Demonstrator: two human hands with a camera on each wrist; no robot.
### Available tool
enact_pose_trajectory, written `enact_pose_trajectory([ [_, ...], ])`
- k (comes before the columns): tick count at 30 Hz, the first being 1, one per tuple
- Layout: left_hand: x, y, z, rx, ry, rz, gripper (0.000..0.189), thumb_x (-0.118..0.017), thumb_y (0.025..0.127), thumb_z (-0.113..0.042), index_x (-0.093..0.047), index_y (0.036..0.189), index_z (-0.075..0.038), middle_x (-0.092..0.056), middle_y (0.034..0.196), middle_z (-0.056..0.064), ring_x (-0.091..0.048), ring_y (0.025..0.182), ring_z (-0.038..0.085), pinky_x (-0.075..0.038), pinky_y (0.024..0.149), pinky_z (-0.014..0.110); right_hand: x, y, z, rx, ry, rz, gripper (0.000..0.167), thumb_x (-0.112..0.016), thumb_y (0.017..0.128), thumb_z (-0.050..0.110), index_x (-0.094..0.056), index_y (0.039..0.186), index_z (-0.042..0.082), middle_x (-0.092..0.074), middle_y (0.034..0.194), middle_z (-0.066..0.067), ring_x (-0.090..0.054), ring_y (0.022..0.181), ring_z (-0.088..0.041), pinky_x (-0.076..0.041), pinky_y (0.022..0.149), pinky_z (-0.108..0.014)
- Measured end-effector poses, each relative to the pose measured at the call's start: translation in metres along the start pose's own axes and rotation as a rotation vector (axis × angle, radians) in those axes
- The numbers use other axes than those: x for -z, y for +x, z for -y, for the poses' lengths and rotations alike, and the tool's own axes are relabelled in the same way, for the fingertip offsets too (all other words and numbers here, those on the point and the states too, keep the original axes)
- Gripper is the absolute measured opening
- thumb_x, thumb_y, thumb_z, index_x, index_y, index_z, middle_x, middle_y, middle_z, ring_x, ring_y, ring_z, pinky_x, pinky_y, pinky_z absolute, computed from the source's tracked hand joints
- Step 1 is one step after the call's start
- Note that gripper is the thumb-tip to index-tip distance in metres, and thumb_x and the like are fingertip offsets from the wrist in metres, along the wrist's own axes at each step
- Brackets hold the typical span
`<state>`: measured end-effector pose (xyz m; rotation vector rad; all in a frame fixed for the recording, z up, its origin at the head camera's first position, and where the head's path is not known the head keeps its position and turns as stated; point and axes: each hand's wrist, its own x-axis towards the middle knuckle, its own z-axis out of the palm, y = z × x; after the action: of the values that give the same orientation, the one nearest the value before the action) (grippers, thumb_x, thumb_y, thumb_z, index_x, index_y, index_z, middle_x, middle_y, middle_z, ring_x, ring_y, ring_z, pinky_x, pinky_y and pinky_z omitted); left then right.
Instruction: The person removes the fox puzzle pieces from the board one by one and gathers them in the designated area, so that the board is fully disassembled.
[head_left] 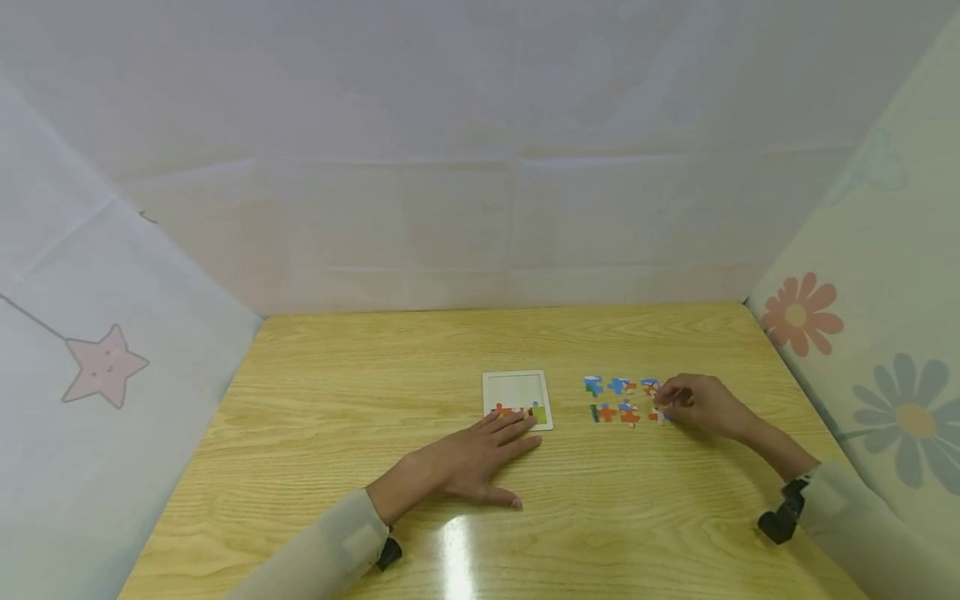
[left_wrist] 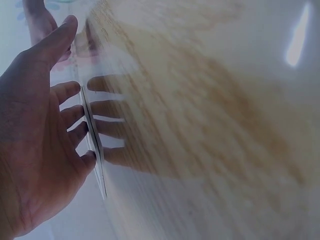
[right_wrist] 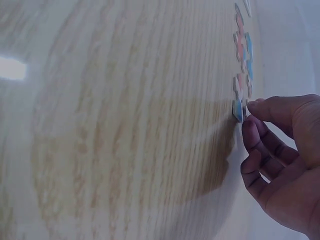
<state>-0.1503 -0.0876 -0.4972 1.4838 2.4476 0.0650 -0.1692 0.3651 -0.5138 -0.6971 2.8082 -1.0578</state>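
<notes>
Fingers, left hand [head_left: 477,460]: nearly straight and spread, palm down, tips on the near part of the tray, thumb out to the side; nothing held.
Fingers, right hand [head_left: 701,405]: curled, thumb and forefinger nearly together, pinching a small puzzle piece [right_wrist: 245,111] at the right end of the loose ones; whether it is off the table I cannot tell.
Square puzzle tray [head_left: 517,386]: flat before the person, with set-in pieces [head_left: 539,414] along its near side, red to green, partly under the left fingers.
Loose pieces [head_left: 628,412]: on the table to the right of the tray, in two rows, blue, orange, white and green.
Wood-grain table [head_left: 352,375]: glossy, with light glaring near its front.
Cloth walls: pink star [head_left: 107,367] at left, red flower [head_left: 802,315] at right.
</notes>
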Motion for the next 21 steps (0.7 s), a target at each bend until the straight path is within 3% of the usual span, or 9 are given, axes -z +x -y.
enact_pose_trajectory([
  [7, 0.001, 0.000, 0.000, 0.004, 0.016, 0.002, 0.094, -0.051, 0.101, -0.073, -0.021, 0.171, -0.018, -0.009, 0.179, 0.005, -0.009, 0.165, 0.026, -0.019, 0.132, 0.050, -0.006, 0.013, 0.011, 0.069, -0.001, -0.048, 0.017, -0.079, 0.092, -0.003, -0.077, 0.107, 0.006, -0.076, 0.100, -0.005, -0.070, 0.083, -0.012, -0.060, 0.070, -0.027],
  [14, 0.001, 0.000, -0.001, 0.005, 0.018, 0.012, 0.094, -0.051, 0.101, -0.073, -0.020, 0.172, -0.019, -0.008, 0.179, 0.005, -0.007, 0.165, 0.025, -0.017, 0.132, 0.049, -0.016, 0.037, 0.034, 0.072, 0.103, 0.029, 0.015, -0.074, 0.097, -0.002, -0.076, 0.111, 0.002, -0.075, 0.098, -0.009, -0.069, 0.083, -0.016, -0.060, 0.067, -0.029],
  [21, 0.002, 0.000, -0.003, 0.010, 0.000, 0.023, 0.094, -0.051, 0.101, -0.072, -0.019, 0.172, -0.019, -0.007, 0.179, 0.006, -0.007, 0.165, 0.026, -0.017, 0.132, 0.048, -0.029, 0.063, 0.051, 0.110, 0.119, 0.072, 0.015, -0.073, 0.097, -0.003, -0.076, 0.112, 0.001, -0.075, 0.101, -0.009, -0.068, 0.086, -0.015, -0.059, 0.073, -0.028],
])
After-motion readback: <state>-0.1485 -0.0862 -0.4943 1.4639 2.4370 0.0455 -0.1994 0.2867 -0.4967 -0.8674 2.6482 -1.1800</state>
